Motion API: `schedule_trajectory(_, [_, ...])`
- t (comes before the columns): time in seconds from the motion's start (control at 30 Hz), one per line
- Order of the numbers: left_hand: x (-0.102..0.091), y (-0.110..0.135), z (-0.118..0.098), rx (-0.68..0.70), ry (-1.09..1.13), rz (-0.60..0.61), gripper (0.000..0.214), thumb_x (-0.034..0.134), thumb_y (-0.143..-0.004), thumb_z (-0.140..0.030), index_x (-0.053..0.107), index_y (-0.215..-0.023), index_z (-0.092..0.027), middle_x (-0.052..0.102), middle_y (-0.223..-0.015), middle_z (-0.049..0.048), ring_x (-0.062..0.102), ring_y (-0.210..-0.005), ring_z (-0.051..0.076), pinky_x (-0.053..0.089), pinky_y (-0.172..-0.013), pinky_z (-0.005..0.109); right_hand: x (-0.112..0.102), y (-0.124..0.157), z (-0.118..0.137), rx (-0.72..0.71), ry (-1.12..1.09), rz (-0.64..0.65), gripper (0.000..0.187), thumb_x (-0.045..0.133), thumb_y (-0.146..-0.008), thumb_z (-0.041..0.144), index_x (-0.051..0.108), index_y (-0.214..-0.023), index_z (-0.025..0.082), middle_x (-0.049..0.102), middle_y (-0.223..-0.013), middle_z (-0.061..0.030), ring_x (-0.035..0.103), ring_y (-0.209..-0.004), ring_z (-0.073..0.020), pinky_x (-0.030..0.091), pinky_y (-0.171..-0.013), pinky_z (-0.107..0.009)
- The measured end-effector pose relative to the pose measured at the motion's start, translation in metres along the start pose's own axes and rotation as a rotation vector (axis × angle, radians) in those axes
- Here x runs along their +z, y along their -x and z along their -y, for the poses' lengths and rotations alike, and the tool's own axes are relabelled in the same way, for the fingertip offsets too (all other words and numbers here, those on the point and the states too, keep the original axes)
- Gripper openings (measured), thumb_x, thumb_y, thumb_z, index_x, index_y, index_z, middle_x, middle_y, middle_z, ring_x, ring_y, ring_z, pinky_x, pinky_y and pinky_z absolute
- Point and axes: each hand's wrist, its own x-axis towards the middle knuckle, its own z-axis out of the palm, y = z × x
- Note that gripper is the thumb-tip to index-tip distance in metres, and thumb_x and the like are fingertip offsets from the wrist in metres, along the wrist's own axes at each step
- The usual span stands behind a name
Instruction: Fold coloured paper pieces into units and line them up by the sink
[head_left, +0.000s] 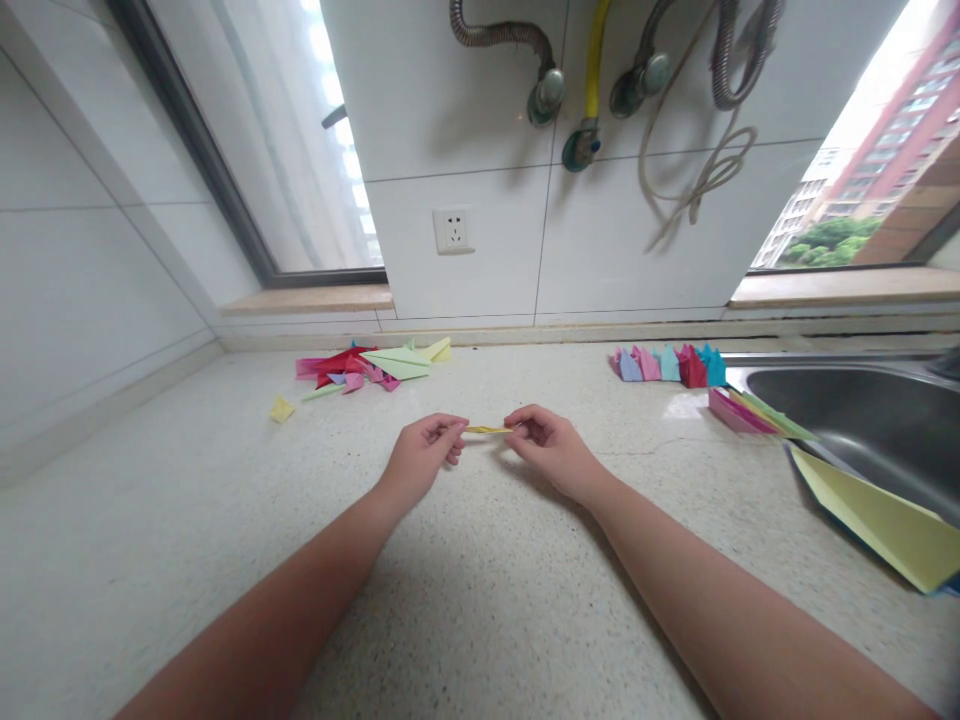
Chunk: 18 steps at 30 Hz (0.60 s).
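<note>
Forearms lead to the left hand and right hand, each closed in a fingertip pinch on opposite ends of a yellow paper, which spans the gap between them over the counter. Judged light, thin and easily creased, it suits a gentle hold at its ends; a paper heap lies beyond the grip to the left.

A kitchen, by its looks: a grey metal sink set into the right of the speckled pale stone desk, 2 round-knobbed metal valves and 1 yellow pipe on the far white-tiled wall.
</note>
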Motion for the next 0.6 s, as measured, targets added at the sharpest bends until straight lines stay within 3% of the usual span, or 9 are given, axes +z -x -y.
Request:
schedule_trajectory(0.13, [0.0,-0.001,0.002,-0.047,0.023,0.0,0.032,0.07,-0.081,-0.042,0.073,-0.097,-0.014,0.063,-0.062,0.001,0.055,-0.053,0.011,0.044,-0.047,0.022,-0.001,-0.001,-0.007,-0.062,0.174,-0.014,0.014,0.065,-0.082,0.029,0.067,-0.093,0.02,0.071,-0.085,-0.0041,0.066,-0.079,-0.017,0.05,-0.077,-0.032])
schedule_trajectory(0.4, [0.001,0.001,-0.001,-0.071,0.057,0.01,0.035,0.071,-0.08,-0.043,0.073,-0.097,-0.013,0.06,-0.059,-0.0001,0.053,-0.049,0.01,0.041,-0.045,0.021,-0.001,0.0,0.004,-0.073,0.332,-0.037,0.011,0.062,-0.084,0.028,0.069,-0.088,0.02,0.071,-0.08,-0.0031,0.063,-0.072,-0.0162,0.048,-0.071,-0.032])
schedule_trajectory(0.6, [0.0,0.0,-0.002,-0.076,0.105,0.02,0.046,0.069,-0.081,-0.047,0.065,-0.114,-0.015,0.061,-0.062,-0.0015,0.053,-0.048,0.01,0.038,-0.042,0.02,-0.001,-0.003,0.0,0.061,0.057,-0.046,0.016,0.064,-0.082,0.033,0.069,-0.086,0.018,0.07,-0.077,-0.003,0.061,-0.071,-0.016,0.046,-0.069,-0.03])
